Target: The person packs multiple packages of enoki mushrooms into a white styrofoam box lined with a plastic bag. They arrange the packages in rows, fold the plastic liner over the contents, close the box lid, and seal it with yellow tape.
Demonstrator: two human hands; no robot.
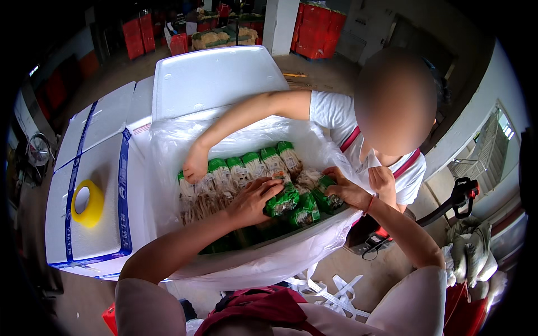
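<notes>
My left hand (pixel 252 200) lies across a pack of enoki-like mushrooms (pixel 282 201), its fingers curled over the green-printed end. My right hand (pixel 351 192) grips another mushroom pack (pixel 328 197) by the right wall of the box, thumb and fingers on its green end. Between them sits a third pack (pixel 304 212), green end towards me. These packs lie on top of a row of mushroom packs (pixel 216 174) whose green ends point to the far side. All are inside a white foam box lined with a clear plastic bag (pixel 252 269). My left thumb is mostly hidden.
A co-worker's hand (pixel 196 164) reaches into the box at its far left corner; the other hand (pixel 381 179) is near the right wall. On a taped foam box (pixel 101 159) stands a yellow tape roll (pixel 88 203). White strapping (pixel 332 294) litters the floor.
</notes>
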